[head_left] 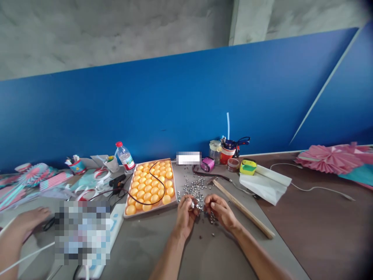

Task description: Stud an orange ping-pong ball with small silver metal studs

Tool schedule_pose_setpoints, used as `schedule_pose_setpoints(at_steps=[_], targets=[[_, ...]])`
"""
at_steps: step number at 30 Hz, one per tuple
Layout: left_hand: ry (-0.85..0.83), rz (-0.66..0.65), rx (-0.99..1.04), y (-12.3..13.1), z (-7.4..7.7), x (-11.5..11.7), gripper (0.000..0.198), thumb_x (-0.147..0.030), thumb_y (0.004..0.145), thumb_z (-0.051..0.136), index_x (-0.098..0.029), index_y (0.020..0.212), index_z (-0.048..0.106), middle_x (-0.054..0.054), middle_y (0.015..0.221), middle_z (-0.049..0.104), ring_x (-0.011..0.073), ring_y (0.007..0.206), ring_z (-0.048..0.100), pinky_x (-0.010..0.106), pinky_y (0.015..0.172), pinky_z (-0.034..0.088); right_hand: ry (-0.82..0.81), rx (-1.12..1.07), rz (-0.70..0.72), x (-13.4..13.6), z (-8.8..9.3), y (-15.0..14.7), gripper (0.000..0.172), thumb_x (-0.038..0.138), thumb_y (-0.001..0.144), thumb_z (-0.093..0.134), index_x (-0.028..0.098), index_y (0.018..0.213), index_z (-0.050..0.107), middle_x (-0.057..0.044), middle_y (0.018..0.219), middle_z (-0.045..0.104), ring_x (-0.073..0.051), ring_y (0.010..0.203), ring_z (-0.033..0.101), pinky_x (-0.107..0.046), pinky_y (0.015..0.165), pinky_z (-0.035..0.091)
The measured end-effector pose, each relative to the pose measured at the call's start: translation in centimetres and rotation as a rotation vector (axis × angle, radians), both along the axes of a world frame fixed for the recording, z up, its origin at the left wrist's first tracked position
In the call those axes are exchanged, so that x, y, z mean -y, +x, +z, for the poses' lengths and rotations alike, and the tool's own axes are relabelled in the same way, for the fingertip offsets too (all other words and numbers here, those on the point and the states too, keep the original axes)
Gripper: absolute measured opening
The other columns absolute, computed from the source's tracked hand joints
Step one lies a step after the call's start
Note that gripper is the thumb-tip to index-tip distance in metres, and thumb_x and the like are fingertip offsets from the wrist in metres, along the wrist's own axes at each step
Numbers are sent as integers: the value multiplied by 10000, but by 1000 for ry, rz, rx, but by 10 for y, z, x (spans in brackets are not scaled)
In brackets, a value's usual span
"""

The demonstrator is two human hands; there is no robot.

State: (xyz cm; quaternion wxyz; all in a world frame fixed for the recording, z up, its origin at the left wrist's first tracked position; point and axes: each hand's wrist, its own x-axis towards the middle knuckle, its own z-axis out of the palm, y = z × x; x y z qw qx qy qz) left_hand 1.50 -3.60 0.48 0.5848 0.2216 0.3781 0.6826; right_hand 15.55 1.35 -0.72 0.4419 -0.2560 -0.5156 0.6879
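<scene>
Toward the near edge of the grey worktop (140, 249), two forearms reach inward, and the hands sit close but apart. The left hand (185, 212) is curled round some small metal pieces (195, 187), perhaps cupped so that none roll away; the right hand (218, 210) faces it with bent fingers, and whether it grips anything I cannot tell. More pieces lie loose just beyond and between the hands, probably spread there for easy reach. Another person's hand (33, 217) rests near the left edge. A wooden stick (244, 210) slants beside the right hand, seemingly set aside to leave the middle free. To the left, a shallow tray (157, 208) holds orange balls (147, 189), its rim likely keeping them from rolling, with a dark cable (164, 186) looped across. Along the far edge stand a bottle (127, 160), a glass jar (215, 153) and a red cup (228, 155), apparently pushed back out of the way; pink folded paper (317, 159) lies toward the far right corner. Behind rises a blue partition (175, 105).
</scene>
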Motion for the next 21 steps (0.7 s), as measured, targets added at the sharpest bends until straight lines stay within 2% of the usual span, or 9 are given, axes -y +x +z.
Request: schedule_pose_setpoints(at_steps=[7,12,15,21], targets=[[57,-5,-3,-1,1,-1,265,-355,685,691,-188,811,527,-41,691,543,47,472,468,183,478,357,-12,-46,65,2,5,0,320,499,644,647,198,742,601,-31,689,519,-157,609,479,-286,580,355],[19,83,-116,-1,2,-5,266,-368,666,688,-177,722,512,-41,658,528,42,450,428,181,451,343,-6,-41,72,5,7,0,339,512,631,648,197,745,602,-29,686,519,-150,592,466,-302,606,386],[23,94,-146,-1,1,-7,247,-359,673,669,-177,714,506,-41,663,527,42,452,422,181,448,344,-6,-69,81,4,7,0,322,497,645,645,195,751,606,-20,667,513,-143,582,465,-306,632,401],[30,99,-175,1,-2,-9,226,-340,664,656,-176,708,508,-49,624,492,50,462,408,179,434,323,-18,-118,94,-2,2,1,270,422,654,665,178,752,609,-17,682,541,-130,580,488,-261,585,383]])
